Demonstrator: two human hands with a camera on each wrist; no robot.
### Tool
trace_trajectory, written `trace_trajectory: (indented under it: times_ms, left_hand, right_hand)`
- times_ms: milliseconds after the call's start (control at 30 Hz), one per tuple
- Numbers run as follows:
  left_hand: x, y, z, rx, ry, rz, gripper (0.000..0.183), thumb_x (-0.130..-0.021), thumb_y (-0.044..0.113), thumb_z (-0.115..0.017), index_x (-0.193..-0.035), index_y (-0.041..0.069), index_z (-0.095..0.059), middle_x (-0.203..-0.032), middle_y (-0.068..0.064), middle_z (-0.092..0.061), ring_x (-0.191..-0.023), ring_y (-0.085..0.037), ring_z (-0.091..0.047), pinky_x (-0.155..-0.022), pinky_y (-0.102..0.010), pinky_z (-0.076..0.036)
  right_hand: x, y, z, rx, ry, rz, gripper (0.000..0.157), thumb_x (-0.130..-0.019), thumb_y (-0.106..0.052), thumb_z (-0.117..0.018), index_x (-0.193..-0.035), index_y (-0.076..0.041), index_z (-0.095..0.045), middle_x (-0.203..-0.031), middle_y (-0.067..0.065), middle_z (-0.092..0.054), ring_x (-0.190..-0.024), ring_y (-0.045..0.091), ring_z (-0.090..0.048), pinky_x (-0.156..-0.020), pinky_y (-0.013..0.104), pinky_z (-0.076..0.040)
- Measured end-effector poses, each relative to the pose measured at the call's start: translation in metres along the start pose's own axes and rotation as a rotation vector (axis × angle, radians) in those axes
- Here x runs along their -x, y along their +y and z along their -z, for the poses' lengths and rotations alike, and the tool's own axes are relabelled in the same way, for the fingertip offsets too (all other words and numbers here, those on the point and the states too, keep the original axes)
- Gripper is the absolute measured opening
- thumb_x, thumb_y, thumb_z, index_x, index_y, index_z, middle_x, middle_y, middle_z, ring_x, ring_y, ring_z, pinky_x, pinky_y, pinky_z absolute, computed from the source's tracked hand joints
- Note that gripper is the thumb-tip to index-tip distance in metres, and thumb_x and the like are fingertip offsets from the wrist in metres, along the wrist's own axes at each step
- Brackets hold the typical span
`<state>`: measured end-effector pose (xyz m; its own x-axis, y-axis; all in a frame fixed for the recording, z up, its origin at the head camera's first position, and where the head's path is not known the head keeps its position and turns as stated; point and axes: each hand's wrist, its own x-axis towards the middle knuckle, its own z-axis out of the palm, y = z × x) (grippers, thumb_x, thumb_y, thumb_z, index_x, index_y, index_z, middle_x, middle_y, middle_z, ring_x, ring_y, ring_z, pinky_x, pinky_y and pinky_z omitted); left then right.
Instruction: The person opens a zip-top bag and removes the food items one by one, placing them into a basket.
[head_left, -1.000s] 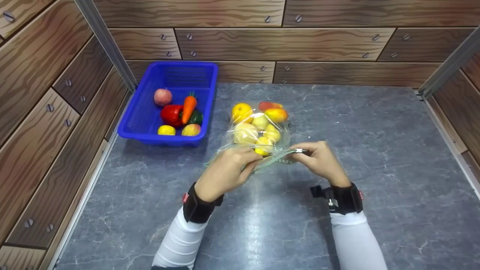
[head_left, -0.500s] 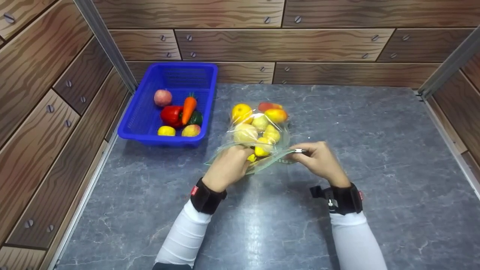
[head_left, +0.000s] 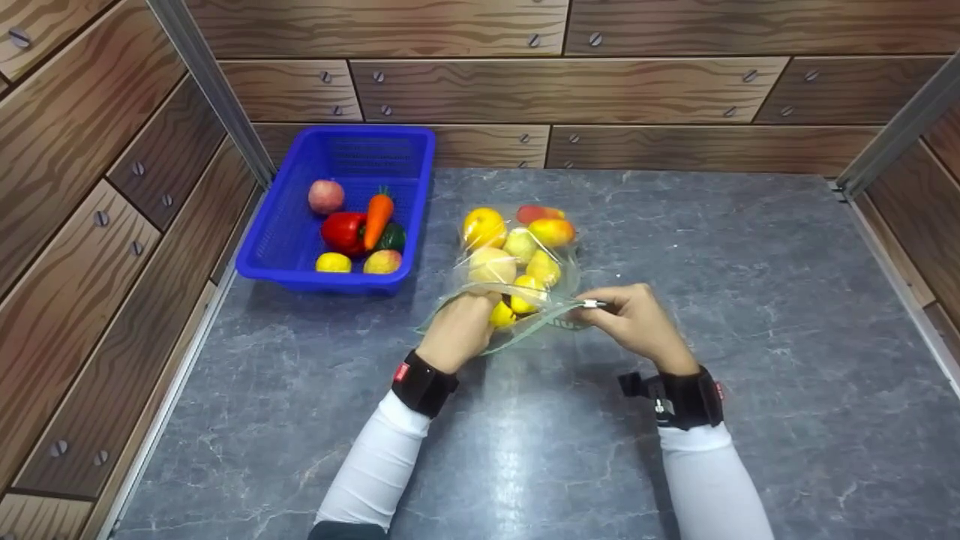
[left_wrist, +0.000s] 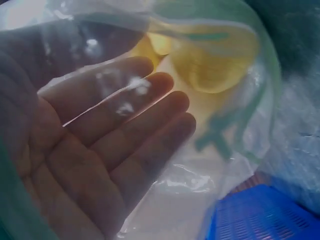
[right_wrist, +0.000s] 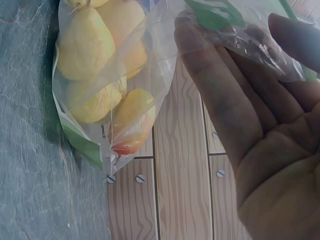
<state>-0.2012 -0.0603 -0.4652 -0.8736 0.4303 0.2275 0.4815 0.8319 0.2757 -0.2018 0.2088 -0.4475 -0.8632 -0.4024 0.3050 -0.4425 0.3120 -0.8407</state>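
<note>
A clear zip bag with a green-edged mouth lies on the table, holding several fruits. Among them are an orange, a mango and pears. My left hand reaches into the mouth, its fingertips beside a yellow fruit. In the left wrist view its fingers extend nearly straight behind the plastic. My right hand pinches the mouth's right end by a white slider. The right wrist view shows the plastic between that thumb and index finger.
A blue basket stands at the back left. Inside it are a red bell pepper, a carrot, a peach and several other pieces. Wood-patterned walls enclose the grey table at the back and sides.
My left hand has moved from the bag's near edge into the mouth, forward and slightly right. A yellow fruit has come into view beside its fingers, within the bag. My right hand has hardly moved.
</note>
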Motion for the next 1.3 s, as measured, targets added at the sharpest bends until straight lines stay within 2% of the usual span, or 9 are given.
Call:
trace_trajectory:
  times_ms: [333, 533, 667, 767, 933, 1100, 1300]
  left_hand:
    - [0.001, -0.005, -0.008, -0.005, 0.000, -0.015, 0.021, -0.087, -0.004, -0.068, -0.107, 0.002, -0.071, -0.099, -0.014, -0.072, -0.094, -0.032, -0.072, -0.083, -0.044, -0.060]
    - [0.002, -0.006, -0.011, 0.044, -0.081, 0.050, 0.028, -0.091, 0.000, -0.068, -0.119, 0.002, -0.067, -0.113, -0.016, -0.071, -0.108, -0.034, -0.069, -0.096, -0.044, -0.057]
    - [0.003, -0.006, -0.010, 0.058, -0.120, 0.074, 0.028, -0.092, 0.001, -0.068, -0.120, 0.001, -0.064, -0.113, -0.019, -0.070, -0.107, -0.035, -0.069, -0.094, -0.046, -0.058]
    - [0.004, -0.005, -0.008, 0.049, -0.128, 0.060, 0.025, -0.089, -0.002, -0.067, -0.114, 0.001, -0.064, -0.107, -0.019, -0.070, -0.102, -0.036, -0.070, -0.089, -0.047, -0.059]
    - [0.005, -0.003, -0.001, 0.016, -0.130, 0.008, 0.020, -0.087, -0.008, -0.064, -0.105, 0.000, -0.065, -0.098, -0.017, -0.070, -0.095, -0.034, -0.070, -0.085, -0.045, -0.059]
    - [0.008, 0.002, 0.007, 0.006, -0.132, -0.021, 0.020, -0.086, -0.008, -0.065, -0.104, 0.002, -0.067, -0.100, -0.013, -0.071, -0.095, -0.031, -0.070, -0.087, -0.042, -0.058]
    - [0.012, 0.011, 0.018, -0.039, -0.098, -0.056, 0.021, -0.085, -0.008, -0.068, -0.103, 0.002, -0.070, -0.097, -0.011, -0.070, -0.088, -0.028, -0.071, -0.080, -0.040, -0.060]
  right_hand:
    - [0.000, -0.001, -0.001, 0.018, -0.002, -0.002, 0.010, -0.089, 0.002, -0.076, -0.099, 0.004, -0.079, -0.090, 0.016, -0.078, -0.072, 0.005, -0.073, -0.068, 0.020, -0.060]
    - [0.000, -0.001, -0.001, 0.025, -0.012, 0.004, 0.011, -0.089, 0.001, -0.077, -0.099, 0.003, -0.079, -0.090, 0.016, -0.078, -0.072, 0.005, -0.073, -0.067, 0.021, -0.060]
    - [0.000, -0.001, -0.001, 0.017, -0.023, -0.006, 0.011, -0.089, 0.001, -0.077, -0.100, 0.003, -0.079, -0.091, 0.016, -0.078, -0.073, 0.006, -0.073, -0.067, 0.024, -0.061]
    - [0.000, 0.000, -0.001, 0.013, -0.030, -0.006, 0.011, -0.089, 0.001, -0.076, -0.100, 0.003, -0.079, -0.091, 0.017, -0.078, -0.073, 0.007, -0.073, -0.066, 0.025, -0.061]
    - [0.000, 0.000, 0.000, 0.012, -0.027, 0.014, 0.010, -0.090, 0.001, -0.076, -0.099, 0.004, -0.079, -0.090, 0.017, -0.078, -0.074, 0.004, -0.073, -0.067, 0.019, -0.059]
    - [0.000, 0.000, 0.001, 0.001, -0.023, 0.011, 0.011, -0.090, 0.003, -0.074, -0.100, 0.005, -0.079, -0.090, 0.018, -0.078, -0.075, 0.002, -0.072, -0.069, 0.018, -0.059]
    - [0.000, 0.000, 0.001, 0.005, -0.016, 0.002, 0.010, -0.091, 0.003, -0.074, -0.100, 0.005, -0.079, -0.090, 0.018, -0.078, -0.075, 0.003, -0.073, -0.070, 0.020, -0.060]
